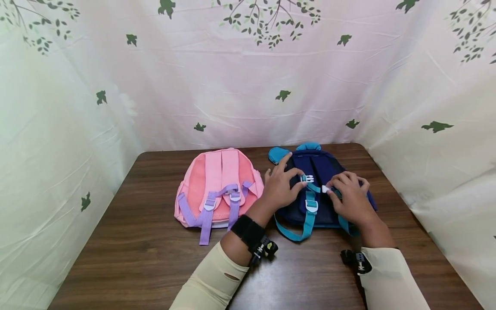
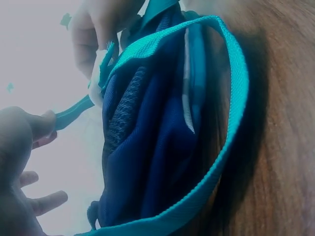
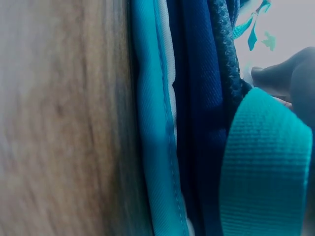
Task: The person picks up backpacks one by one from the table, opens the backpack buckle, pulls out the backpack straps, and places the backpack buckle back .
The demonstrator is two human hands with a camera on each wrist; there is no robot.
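A navy backpack (image 1: pixel 327 214) with teal straps lies with its strap side up at the right of the table. Over it, my left hand (image 1: pixel 282 185) pinches the white pronged buckle half (image 1: pixel 308 178) between thumb and index finger, its other fingers spread. In the left wrist view a teal strap (image 2: pixel 73 114) runs from those fingertips. My right hand (image 1: pixel 350 196) pinches the white socket half (image 1: pixel 325 188) of the buckle. The two halves are apart, a short gap between them. A white strap adjuster (image 1: pixel 311 206) sits on the left shoulder strap, below the prongs.
To the left lies a pink backpack (image 1: pixel 198 172) with purple straps, its chest strap joining both shoulder straps. A small teal pouch (image 1: pixel 278 154) touches the navy backpack's top left. White patterned cloth (image 1: pixel 240 86) hangs behind the brown wooden table (image 1: pixel 155 258) and along its sides.
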